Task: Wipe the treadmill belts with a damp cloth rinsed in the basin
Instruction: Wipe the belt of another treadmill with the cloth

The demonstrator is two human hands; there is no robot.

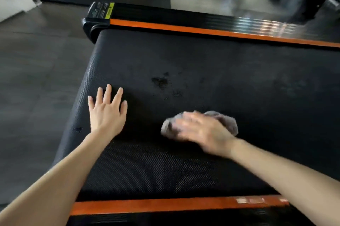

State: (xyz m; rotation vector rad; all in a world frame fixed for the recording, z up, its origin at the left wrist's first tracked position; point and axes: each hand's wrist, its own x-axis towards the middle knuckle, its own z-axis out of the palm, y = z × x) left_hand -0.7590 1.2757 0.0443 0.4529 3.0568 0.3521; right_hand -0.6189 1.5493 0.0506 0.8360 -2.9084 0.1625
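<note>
Broad bare belt (239,78) between 2 orange-edged side rails (184,28), open floor (36,78) past its left end

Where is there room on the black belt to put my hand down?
Bare belt lies between the far orange stripe and the left hand, and between the forearms. Crowded: the middle, where the right hand presses the cloth.

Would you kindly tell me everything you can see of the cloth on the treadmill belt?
The cloth is a small, greyish, soft-looking rag, bunched up rather than spread flat and blurred in the picture. It lies on the black textured belt, nearer the near orange rail than the far one. The right hand lies palm down on it, covering its middle, so only its two ends show. Nothing else touches it. Whether it is damp cannot be told.
</note>
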